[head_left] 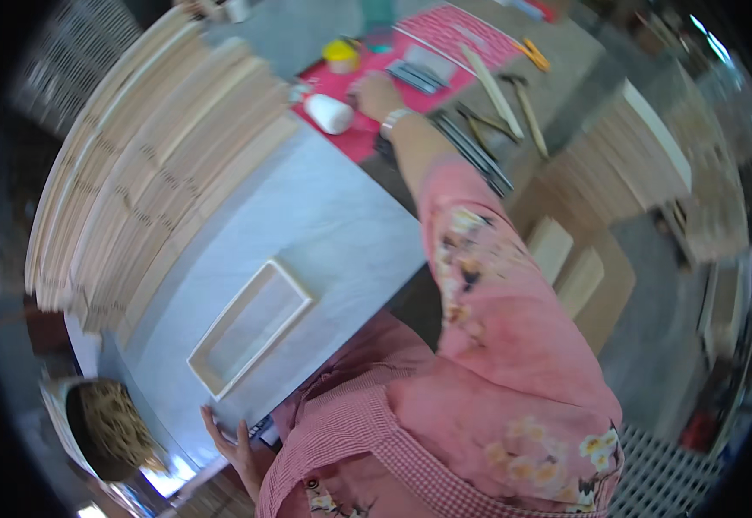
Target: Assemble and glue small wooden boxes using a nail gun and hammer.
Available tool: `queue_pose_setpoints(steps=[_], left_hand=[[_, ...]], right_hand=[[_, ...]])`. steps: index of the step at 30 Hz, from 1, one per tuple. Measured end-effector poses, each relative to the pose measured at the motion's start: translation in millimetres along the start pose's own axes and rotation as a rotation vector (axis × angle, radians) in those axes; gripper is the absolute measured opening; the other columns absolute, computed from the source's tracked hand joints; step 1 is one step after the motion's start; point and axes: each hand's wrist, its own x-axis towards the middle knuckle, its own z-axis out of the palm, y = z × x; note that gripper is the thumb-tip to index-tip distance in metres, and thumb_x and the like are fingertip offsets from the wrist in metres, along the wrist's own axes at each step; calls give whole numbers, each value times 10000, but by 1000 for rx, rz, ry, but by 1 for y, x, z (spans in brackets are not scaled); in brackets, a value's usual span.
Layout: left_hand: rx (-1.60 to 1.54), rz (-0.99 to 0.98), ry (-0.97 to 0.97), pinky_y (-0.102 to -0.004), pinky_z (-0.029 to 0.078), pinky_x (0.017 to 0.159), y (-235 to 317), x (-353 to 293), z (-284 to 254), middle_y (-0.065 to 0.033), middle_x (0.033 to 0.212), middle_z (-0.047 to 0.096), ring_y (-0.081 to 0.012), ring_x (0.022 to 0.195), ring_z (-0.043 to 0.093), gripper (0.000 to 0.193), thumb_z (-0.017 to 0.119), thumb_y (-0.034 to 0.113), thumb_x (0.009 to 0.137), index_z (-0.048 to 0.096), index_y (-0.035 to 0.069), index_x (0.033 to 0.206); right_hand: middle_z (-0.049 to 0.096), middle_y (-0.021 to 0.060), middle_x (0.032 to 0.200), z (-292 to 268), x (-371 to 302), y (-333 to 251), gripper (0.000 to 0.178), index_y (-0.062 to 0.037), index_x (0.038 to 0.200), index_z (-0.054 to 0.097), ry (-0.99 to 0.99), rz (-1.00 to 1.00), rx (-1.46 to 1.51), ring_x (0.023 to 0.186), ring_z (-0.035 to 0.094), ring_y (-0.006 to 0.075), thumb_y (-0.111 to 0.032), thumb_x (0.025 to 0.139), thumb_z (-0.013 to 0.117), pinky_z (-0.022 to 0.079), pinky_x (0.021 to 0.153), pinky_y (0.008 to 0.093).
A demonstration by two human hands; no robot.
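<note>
My left hand (pixel 233 442) is at the near edge of the light work surface (pixel 333 203), fingers apart, with nothing in it. Just beyond it lies a shallow rectangular wooden frame (pixel 283 333), like a small tray, set at a slant. My right arm stretches far forward, and my right hand (pixel 378 95) is over a red-pink mat (pixel 360 145). A white bottle or roll (pixel 329 114) lies right beside that hand, and a yellow-topped tub (pixel 341 55) stands just past it. The right fingers are blurred and partly hidden, so what they hold or touch does not show.
Tall stacks of wooden slats (pixel 164 164) line the left side. Pliers (pixel 484 129), a hammer (pixel 527 112), metal rods (pixel 478 155) and an orange-handled tool (pixel 533 55) lie at the far right. More wood pieces (pixel 622 160) are stacked at right. A bag of wood strips (pixel 115 423) stands lower left.
</note>
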Motion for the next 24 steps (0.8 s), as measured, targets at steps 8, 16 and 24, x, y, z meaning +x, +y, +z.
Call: queue_pose_setpoints(steps=[8,16,24], left_hand=[[78,-154,-60,-526,276,1154,-4,20,-12,-190,1606,381,-363,1459,362,826,698,259,893,321,90,1609],[85,-68,-137,-532,286,1142,-62,30,-36,-185,1591,400,-365,1442,380,786,678,278,920,333,106,1606],[78,-151,-120,-529,292,1143,-66,31,-44,-186,1578,411,-375,1426,391,770,667,301,933,337,111,1602]], right_hand=[[726,188,990,-110,-65,6,569,-28,1318,591,100,444,450,844,693,410,-331,848,698,547,765,500],[676,183,1113,-126,-414,119,476,3,1217,606,765,946,133,991,654,351,-272,847,726,525,852,421],[613,250,1191,-99,-627,103,700,57,1326,490,-42,1686,-136,1079,622,440,-386,847,741,496,987,503]])
